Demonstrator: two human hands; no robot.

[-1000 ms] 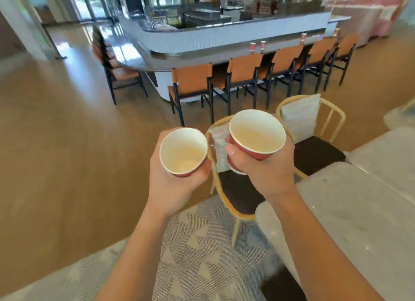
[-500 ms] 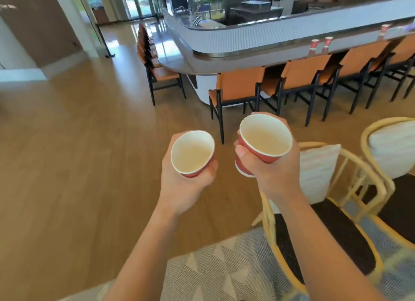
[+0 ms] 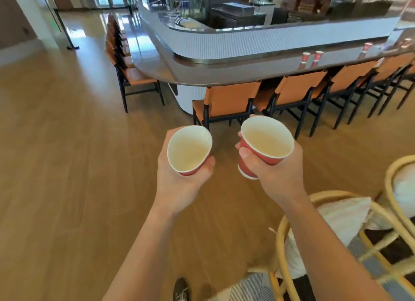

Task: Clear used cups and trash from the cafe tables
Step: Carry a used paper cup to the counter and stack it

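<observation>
Fingers (image 3: 162,152) of left hand (image 3: 179,184) curled tight round smaller red cup (image 3: 189,150), empty, mouth tilted toward camera. Right hand (image 3: 278,177) wrapped likewise round larger red cup (image 3: 267,141), thumb across its side. Both held apart above wooden floor (image 3: 67,166), short of bar counter (image 3: 202,71).

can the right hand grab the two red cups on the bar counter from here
Probably not. The right hand is full, gripping a red cup, and the two counter cups stand far off across the wooden floor, behind a row of orange chairs.
</observation>
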